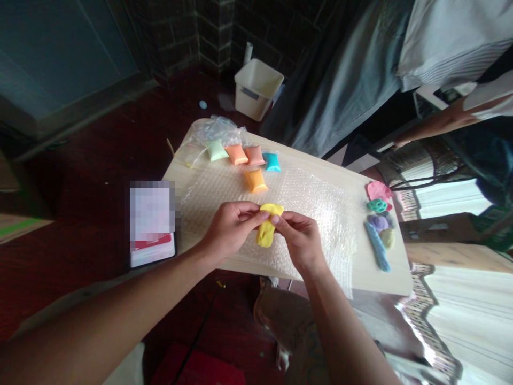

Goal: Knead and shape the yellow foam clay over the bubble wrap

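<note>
A soft yellow piece of modelling clay [265,235] is pinched between my two hands above the table's bubble wrap. My left hand [230,232] grips its left side, thumb on top. From the right, my right hand [300,240] presses it with the thumb, its fingers curled behind. The clay is longish and uneven, with dents on its lower part. Just beyond it lies an orange-yellow clay packet [255,181]. Farther back sit a pale green packet [217,150], an orange packet [236,154], a salmon packet [255,155] and a blue packet [272,162].
Bubble wrap [320,214] covers much of the wooden table [395,278]. Several shaped clay pieces, including a blue strip [377,247] and a pink lump [378,191], lie at the right end. A tablet [154,248] is at the left. Beyond stand a white bin [256,88] and another person [452,43].
</note>
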Motion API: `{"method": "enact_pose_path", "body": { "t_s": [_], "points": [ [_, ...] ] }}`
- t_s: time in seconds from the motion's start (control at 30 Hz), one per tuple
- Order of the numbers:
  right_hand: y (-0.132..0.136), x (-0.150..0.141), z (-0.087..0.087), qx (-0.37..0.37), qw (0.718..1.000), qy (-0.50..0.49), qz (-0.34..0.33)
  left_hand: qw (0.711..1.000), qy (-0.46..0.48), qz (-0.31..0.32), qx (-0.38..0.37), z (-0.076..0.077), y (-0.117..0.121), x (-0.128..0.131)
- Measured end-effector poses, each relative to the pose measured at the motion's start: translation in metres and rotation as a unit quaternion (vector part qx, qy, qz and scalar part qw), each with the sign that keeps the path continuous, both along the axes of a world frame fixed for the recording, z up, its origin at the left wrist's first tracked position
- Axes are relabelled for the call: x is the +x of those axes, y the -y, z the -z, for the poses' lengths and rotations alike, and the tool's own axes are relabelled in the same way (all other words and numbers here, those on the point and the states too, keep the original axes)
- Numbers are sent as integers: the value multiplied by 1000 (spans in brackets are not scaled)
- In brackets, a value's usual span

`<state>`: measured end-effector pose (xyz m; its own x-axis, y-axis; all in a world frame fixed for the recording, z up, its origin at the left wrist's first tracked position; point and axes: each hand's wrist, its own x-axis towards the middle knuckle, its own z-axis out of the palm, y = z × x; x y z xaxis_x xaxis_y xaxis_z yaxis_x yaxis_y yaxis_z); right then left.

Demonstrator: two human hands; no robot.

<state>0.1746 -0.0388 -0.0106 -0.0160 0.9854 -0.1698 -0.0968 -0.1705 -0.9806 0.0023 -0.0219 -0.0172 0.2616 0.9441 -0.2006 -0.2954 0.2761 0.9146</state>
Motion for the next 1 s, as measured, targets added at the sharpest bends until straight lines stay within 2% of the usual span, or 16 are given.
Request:
{"method": "enact_pose_path", "body": {
  "t_s": [0.17,0.33,0.47,0.7,1.0],
  "points": [
    [0,1,1,18,1000,8,15,1000,-1,22,11,-1,0,1],
    [0,-1,3,11,1000,-18,-5,1000,-23,14,7,1,-2,0],
    [-1,1,2,20,1000,7,-10,999,-43,24,9,1,-1,-1],
    [-2,1,-1,17,1000,7,11,999,18,17,-29,0,-1,1],
    [-2,-5,-4,13,1000,1,13,999,-14,13,-36,-2,-1,1]
  ]
}}
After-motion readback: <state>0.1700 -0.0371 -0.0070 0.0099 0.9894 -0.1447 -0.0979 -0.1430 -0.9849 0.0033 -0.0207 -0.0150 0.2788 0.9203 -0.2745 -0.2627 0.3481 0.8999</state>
